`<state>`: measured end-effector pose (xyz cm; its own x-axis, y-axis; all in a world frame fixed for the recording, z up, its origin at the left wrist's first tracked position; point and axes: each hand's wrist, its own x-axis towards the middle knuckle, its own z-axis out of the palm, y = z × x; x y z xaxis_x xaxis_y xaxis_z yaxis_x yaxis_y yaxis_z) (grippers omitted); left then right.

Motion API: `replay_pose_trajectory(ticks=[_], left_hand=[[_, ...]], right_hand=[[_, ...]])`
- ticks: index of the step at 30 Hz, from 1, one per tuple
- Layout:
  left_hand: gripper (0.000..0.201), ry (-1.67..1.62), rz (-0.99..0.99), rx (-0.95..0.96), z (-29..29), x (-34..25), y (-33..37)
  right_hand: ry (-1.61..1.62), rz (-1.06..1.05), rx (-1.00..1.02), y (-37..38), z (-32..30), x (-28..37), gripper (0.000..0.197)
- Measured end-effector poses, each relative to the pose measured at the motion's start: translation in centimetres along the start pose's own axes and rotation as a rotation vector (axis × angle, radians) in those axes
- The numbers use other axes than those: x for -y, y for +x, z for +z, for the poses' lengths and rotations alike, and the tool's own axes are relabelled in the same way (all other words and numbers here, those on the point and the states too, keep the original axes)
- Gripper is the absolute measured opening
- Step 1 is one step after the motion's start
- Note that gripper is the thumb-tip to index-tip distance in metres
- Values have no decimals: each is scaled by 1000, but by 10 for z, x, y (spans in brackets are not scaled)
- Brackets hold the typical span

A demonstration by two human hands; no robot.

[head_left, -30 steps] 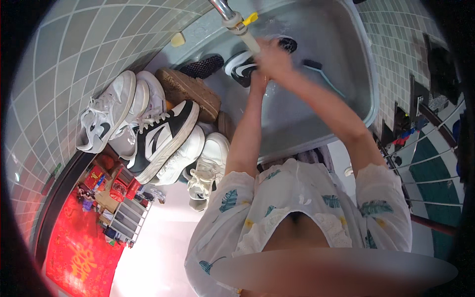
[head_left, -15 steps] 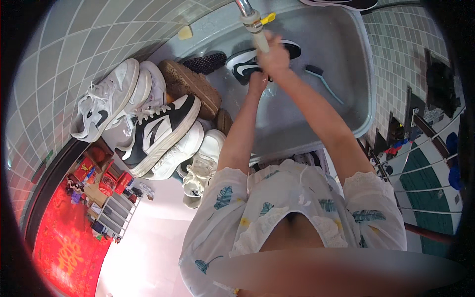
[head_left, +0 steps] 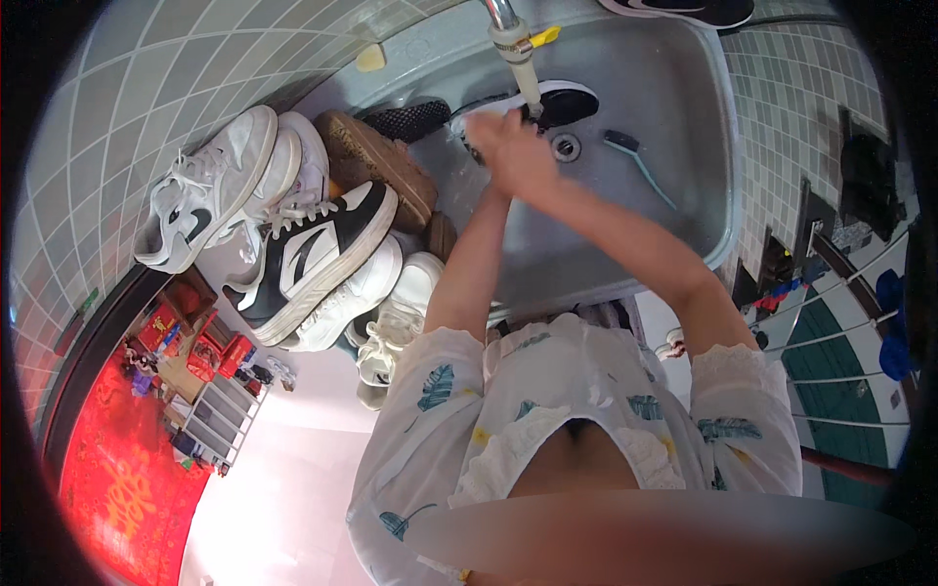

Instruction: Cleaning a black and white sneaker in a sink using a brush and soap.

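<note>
Two hands meet under the tap (head_left: 510,39) over the grey sink (head_left: 684,117): the right hand (head_left: 523,156) lies across the left hand (head_left: 486,137), and both are clasped together so closely (motion blur hides the fingers) that I cannot tell whether either grips anything. Just behind them in the basin lies a black-and-white sneaker (head_left: 557,103), touching the sink floor beside the round drain (head_left: 566,147). A blue-handled brush (head_left: 635,161) rests to the right of the drain, apart from the hands. On the left rim a heap of shoes is stacked: a white sneaker (head_left: 205,190), a black-and-white high shoe (head_left: 308,254), a brown sole (head_left: 376,166). Grey-green tiles (head_left: 117,127) cover the wall and tabletop; a red mat (head_left: 107,488) lies on the floor below.
</note>
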<state>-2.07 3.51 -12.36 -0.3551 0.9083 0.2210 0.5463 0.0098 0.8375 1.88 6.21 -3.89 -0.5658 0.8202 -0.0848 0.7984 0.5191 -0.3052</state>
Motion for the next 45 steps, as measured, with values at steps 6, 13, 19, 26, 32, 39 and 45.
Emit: replay_pose_trajectory(ticks=[6, 13, 19, 26, 32, 39, 45], left_hand=[[34, 101, 97, 355, 2, 59, -29], [36, -61, -420, 352, 6, 6, -15], [44, 240, -205, 368, -13, 37, -35], [34, 479, -61, 389, -19, 85, -48], [52, 151, -59, 216, -8, 7, -15], [56, -402, -730, 407, -20, -16, -2], [48, 314, 92, -6, -25, -1, -9]], right_hand=[[304, 373, 13, 31, -14, -14, 45], [218, 289, -80, 44, -33, -66, 54], [193, 105, 8, 19, -34, -5, 55], [284, 56, 39, 8, -47, 31, 51], [367, 442, -159, 34, -31, -41, 53], [338, 483, -72, 39, -24, -65, 51], [307, 183, 232, 7, -39, 4, 46]])
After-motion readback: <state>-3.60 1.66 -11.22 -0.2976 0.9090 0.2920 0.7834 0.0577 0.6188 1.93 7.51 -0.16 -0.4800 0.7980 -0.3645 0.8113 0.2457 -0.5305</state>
